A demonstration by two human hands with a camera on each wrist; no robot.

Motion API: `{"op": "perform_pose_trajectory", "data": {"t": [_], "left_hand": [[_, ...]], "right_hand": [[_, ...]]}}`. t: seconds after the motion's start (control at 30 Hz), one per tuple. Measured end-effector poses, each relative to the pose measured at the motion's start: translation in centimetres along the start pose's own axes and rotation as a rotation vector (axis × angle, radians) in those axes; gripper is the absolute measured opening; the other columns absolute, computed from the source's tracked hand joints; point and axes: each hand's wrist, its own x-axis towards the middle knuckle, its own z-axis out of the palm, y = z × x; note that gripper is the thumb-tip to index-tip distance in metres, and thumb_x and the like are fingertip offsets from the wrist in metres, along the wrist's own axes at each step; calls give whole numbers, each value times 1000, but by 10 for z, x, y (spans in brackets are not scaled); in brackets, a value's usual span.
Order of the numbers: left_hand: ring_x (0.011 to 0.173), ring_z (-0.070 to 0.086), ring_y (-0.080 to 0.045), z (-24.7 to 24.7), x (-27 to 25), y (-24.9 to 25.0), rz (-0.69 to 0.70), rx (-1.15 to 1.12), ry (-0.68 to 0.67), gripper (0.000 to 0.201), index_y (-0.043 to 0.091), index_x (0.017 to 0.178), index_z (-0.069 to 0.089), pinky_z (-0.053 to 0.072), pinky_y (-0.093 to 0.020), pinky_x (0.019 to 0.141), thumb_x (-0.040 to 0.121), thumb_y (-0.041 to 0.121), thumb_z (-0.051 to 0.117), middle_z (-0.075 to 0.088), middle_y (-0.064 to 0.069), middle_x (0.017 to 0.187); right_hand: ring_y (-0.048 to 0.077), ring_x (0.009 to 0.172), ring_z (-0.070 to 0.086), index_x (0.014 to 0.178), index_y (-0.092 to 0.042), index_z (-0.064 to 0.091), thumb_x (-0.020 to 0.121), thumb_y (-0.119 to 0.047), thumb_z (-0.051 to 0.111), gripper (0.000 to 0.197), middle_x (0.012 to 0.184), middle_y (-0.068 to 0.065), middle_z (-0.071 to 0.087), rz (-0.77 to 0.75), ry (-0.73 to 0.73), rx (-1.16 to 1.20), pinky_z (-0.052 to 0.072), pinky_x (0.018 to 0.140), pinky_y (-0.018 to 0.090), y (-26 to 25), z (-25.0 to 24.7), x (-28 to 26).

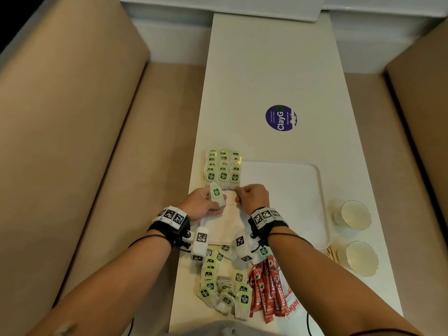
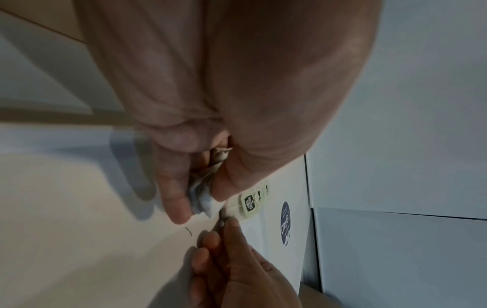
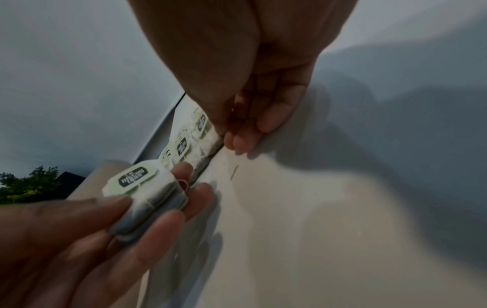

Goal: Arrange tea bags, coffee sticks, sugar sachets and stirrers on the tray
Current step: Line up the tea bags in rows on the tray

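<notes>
A round purple ClayGo sticker (image 1: 281,118) sits on the long white table (image 1: 266,69); two clear glasses (image 1: 356,215) stand at its right edge, between tan upholstered benches (image 1: 72,117).

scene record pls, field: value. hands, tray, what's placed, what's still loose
left hand: grips a small stack of tea bags
right hand: fingertips pinch at the near edge of the tea bag rows
tray: white; tea bags in three columns at its far left corner, rest bare
loose tea bags: heap on table, near side of tray
coffee sticks: red, on table beside the heap
sugar sachets: partly under the coffee sticks
glasses: two, right of tray
</notes>
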Motion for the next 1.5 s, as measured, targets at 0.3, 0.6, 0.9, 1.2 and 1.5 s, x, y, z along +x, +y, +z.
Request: {"op": "perform_pose_trajectory", "data": {"t": [0.3, 0.6, 0.9, 1.2, 1.5], "left_hand": [[98, 73, -26, -2, -4, 1, 93, -44, 20, 29, 6, 117, 63, 60, -25, 73, 92, -9, 61, 73, -18, 110], [86, 70, -16, -8, -6, -5, 150, 193, 80, 28, 10, 116, 69, 54, -24, 70, 88, 5, 74, 76, -8, 102], [90, 71, -16, -14, -17, -6, 168, 233, 56, 26, 11, 113, 71, 55, -27, 73, 87, 5, 75, 77, -9, 103], [84, 69, -20, -21, -25, -10, 169, 170, 240, 9, 12, 97, 71, 58, -40, 84, 89, 11, 75, 76, -9, 94], [91, 69, -18, -31, -32, -12, 114, 55, 345, 20, 8, 96, 67, 57, -28, 77, 101, 1, 49, 72, -7, 100]], "right_hand": [[22, 58, 71, 55, -10, 69, 93, -31, 68, 43, 58, 6, 71, -13, -31, 35, 61, 69, 34, 9, 0, -7], [13, 51, 57, 79, -6, 71, 104, -29, 57, 37, 64, -1, 69, -161, -256, 145, 50, 55, 25, 15, -2, -36], [8, 51, 55, 91, -14, 73, 97, -23, 69, 12, 67, -1, 66, -190, -341, 182, 49, 55, 23, 13, 4, -40], [3, 54, 59, 79, -18, 75, 96, -25, 70, 18, 75, 1, 73, -192, -221, 76, 55, 64, 25, -5, 16, -31], [20, 72, 70, 78, -15, 79, 94, -26, 68, 21, 70, 1, 73, -119, -140, -21, 57, 75, 29, -15, 40, -13]]}}
